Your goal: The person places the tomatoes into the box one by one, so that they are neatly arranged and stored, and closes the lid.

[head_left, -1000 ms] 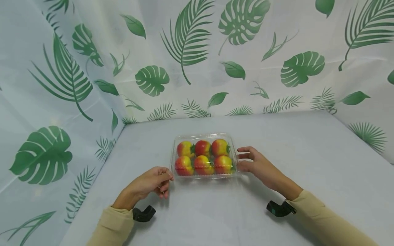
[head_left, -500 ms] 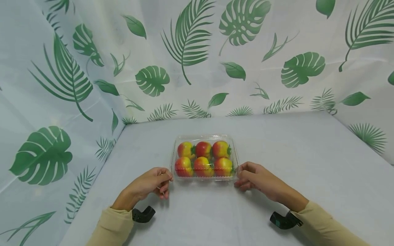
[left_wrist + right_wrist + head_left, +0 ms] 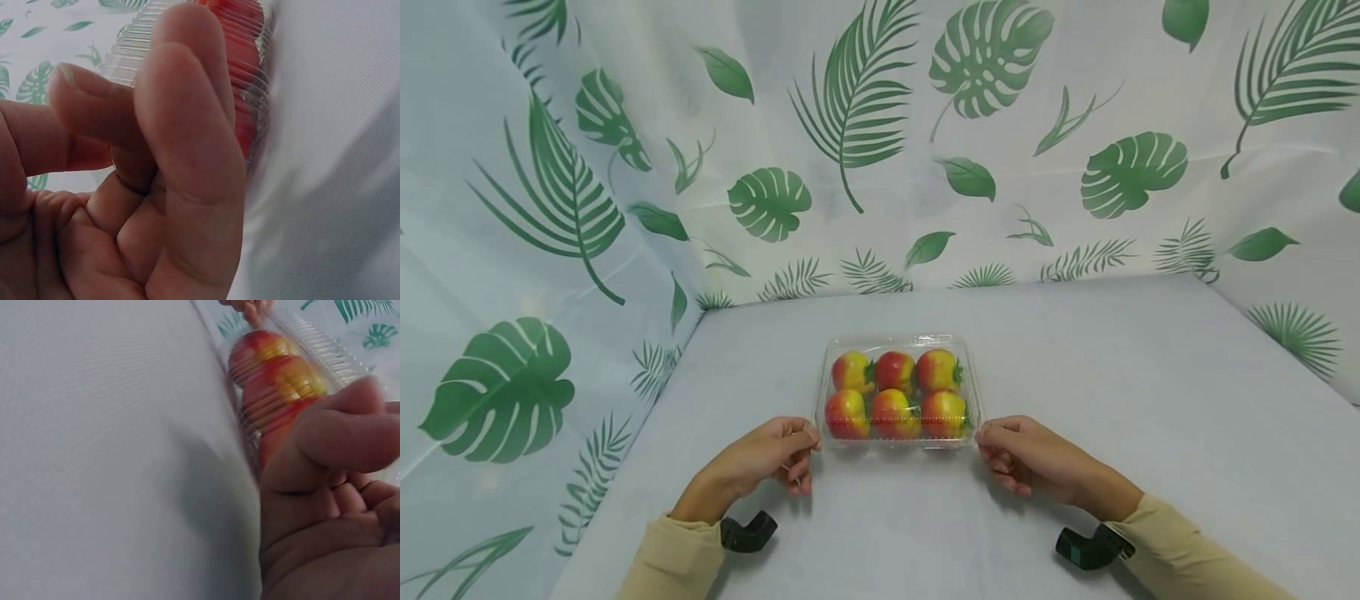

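Note:
A clear plastic clamshell box [image 3: 887,342] sits on the white table, its lid down over several red-and-yellow fruits [image 3: 895,414] with green leaves, laid out in two rows. My left hand [image 3: 760,458] pinches the front left corner of its rim between thumb and forefinger. At the front right corner my right hand [image 3: 1041,454] pinches the rim likewise, its other fingers curled below. In the left wrist view the fingers [image 3: 194,137] cover much of the box's ridged side [image 3: 131,50]. The right wrist view shows the red fruits [image 3: 269,381] through the box wall, past my thumb and fingers.
White cloth covers the table [image 3: 1112,358]. A white curtain [image 3: 880,217] printed with green leaves stands behind it and along both sides. Black wrist camera mounts [image 3: 749,532] hang beside both beige sleeves [image 3: 673,554].
My right hand has slid from the box's right side toward its front right corner, its spread fingers closing into a pinch on the rim. The left hand keeps its place.

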The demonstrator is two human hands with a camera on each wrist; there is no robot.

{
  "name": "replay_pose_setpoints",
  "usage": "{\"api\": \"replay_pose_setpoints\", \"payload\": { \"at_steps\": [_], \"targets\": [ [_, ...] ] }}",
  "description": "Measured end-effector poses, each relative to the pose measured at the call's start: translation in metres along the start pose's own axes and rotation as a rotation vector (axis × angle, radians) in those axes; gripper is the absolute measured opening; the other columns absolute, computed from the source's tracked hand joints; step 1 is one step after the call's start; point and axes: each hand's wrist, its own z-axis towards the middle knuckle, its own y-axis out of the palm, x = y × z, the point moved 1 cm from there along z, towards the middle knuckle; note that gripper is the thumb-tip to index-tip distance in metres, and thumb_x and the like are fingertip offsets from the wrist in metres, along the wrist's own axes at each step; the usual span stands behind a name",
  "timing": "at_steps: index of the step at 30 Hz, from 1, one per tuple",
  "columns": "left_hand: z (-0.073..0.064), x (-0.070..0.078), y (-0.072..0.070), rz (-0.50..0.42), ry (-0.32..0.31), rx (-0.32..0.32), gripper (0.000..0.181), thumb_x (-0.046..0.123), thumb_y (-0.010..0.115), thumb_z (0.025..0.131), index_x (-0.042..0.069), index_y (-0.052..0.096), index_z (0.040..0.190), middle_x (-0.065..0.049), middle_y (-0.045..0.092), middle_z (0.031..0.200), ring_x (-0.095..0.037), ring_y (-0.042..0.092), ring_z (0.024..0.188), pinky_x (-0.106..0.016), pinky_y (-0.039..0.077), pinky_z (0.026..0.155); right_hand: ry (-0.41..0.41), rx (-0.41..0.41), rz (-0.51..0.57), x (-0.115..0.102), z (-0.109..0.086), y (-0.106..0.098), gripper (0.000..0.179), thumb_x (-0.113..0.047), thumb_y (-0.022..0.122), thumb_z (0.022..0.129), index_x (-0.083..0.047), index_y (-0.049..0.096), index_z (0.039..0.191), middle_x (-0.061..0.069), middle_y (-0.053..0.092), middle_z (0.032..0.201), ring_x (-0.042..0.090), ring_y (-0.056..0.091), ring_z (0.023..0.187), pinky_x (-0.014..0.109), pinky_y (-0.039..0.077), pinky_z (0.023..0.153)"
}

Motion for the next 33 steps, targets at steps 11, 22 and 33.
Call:
{"api": "replay_pose_setpoints", "payload": {
  "at_steps": [11, 22, 33],
  "targets": [
    [0.000, -0.001, 0.000, -0.010, 0.003, -0.005, 0.022, 0.012, 0.046, 0.113, -0.006, 0.055, 0.105, 0.000, 0.051, 0.061, -0.016, 0.070, 0.062, -0.026, 0.057, 0.057, -0.111, -0.089, 0.093, 0.011, 0.005, -0.003, 0.029, -0.013, 0.049, 0.110, -0.012, 0.062, 0.084, -0.005, 0.051, 0.068, 0.003, 0.048, 0.053, 0.015, 0.037, 0.046],
    [0.000, -0.004, 0.000, -0.025, 0.012, -0.011, 0.022, 0.010, 0.044, 0.113, -0.007, 0.055, 0.105, 0.000, 0.051, 0.061, -0.016, 0.070, 0.063, -0.026, 0.057, 0.058, -0.143, -0.141, 0.159, 0.012, 0.004, -0.004, 0.031, -0.007, 0.046, 0.109, -0.013, 0.064, 0.085, -0.008, 0.046, 0.067, 0.001, 0.043, 0.053, 0.021, 0.022, 0.045],
    [0.001, 0.000, 0.001, -0.018, 0.007, -0.006, 0.022, 0.010, 0.045, 0.113, -0.007, 0.055, 0.105, -0.001, 0.051, 0.061, -0.016, 0.070, 0.063, -0.026, 0.058, 0.058, -0.120, -0.177, 0.276, 0.012, 0.005, -0.004, 0.040, -0.005, 0.041, 0.110, -0.018, 0.066, 0.081, -0.012, 0.045, 0.064, 0.000, 0.036, 0.051, 0.020, 0.016, 0.043]
  ]
}}
